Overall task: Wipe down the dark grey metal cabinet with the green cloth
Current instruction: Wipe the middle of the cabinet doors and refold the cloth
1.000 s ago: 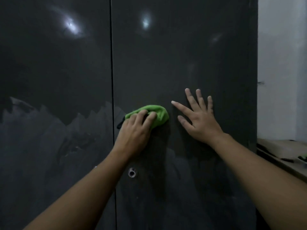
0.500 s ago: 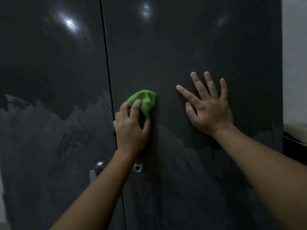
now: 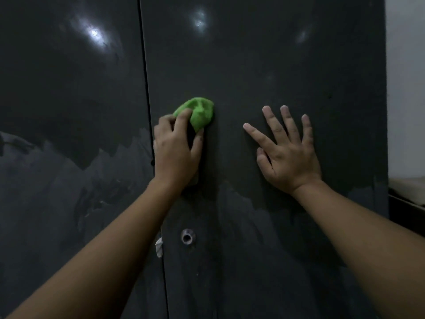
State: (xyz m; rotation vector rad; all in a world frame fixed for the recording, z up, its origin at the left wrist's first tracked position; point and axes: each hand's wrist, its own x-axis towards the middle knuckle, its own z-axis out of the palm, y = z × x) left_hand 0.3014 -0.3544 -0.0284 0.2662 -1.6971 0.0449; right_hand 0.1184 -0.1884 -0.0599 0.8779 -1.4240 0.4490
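Note:
The dark grey metal cabinet fills the view, with a vertical seam between its two doors. My left hand grips the bunched green cloth and presses it against the right door just beside the seam. My right hand lies flat on the right door with its fingers spread, a hand's width to the right of the cloth. The upper door surface looks darker, the lower part dull and streaked.
A round keyhole sits on the right door below my left hand. A white scrap sticks out of the seam beside it. A pale wall and a ledge lie past the cabinet's right edge.
My left hand has swept the cloth leftwards toward the seam and turned it more upright. My right hand stays flat on the door. The view has shifted slightly left.

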